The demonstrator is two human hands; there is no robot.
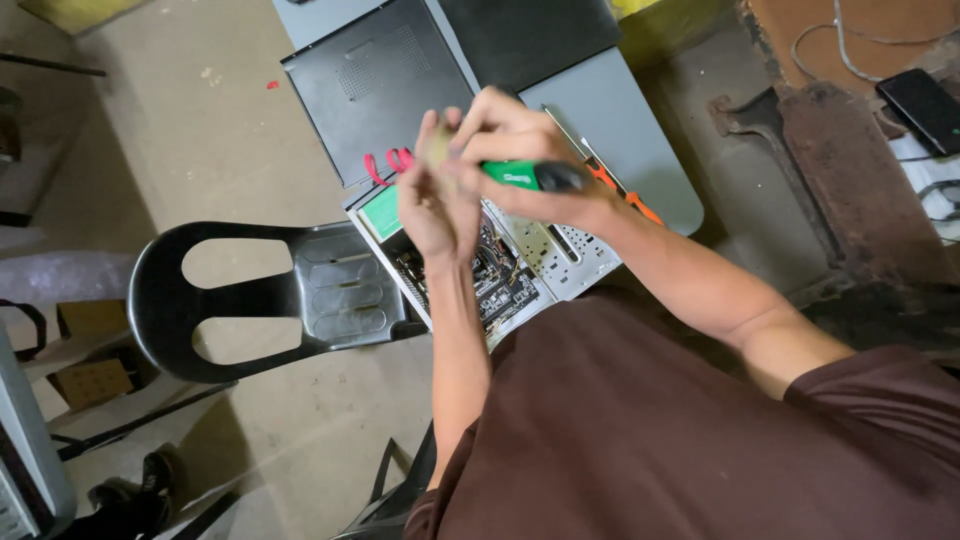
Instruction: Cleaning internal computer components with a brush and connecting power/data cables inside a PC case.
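Screwdriver [535,176], with green handle and dark end cap, lies across the right hand [520,150], which is closed around it. The handle runs roughly level, cap end pointing toward the right forearm, working end pointing toward the left hand [435,205]. The right-hand fingers wrap over the top of the handle, so only its middle section and cap show.

The left hand is raised just beside the right, touching it at the fingertips. Its fingers are curled around a small pale object [438,145]; motion blur prevents identification of that object. The screwdriver shaft and tip are hidden between the two hands, and contact between tip and object cannot be confirmed.

Both hands are held above an open computer case [560,262] lying on its side. Circuit board [505,285] and perforated metal chassis show below the wrists; the hands and forearms cover much of the interior. Red cables [388,163] emerge at the upper left edge of the case, and an orange cable [630,195] shows behind the right wrist. A detached black side panel [375,85] rests above the case.

A black plastic chair [250,300] stands to the left on the concrete floor. A dark phone [925,105] lies at far right, partly cut off by the frame edge.
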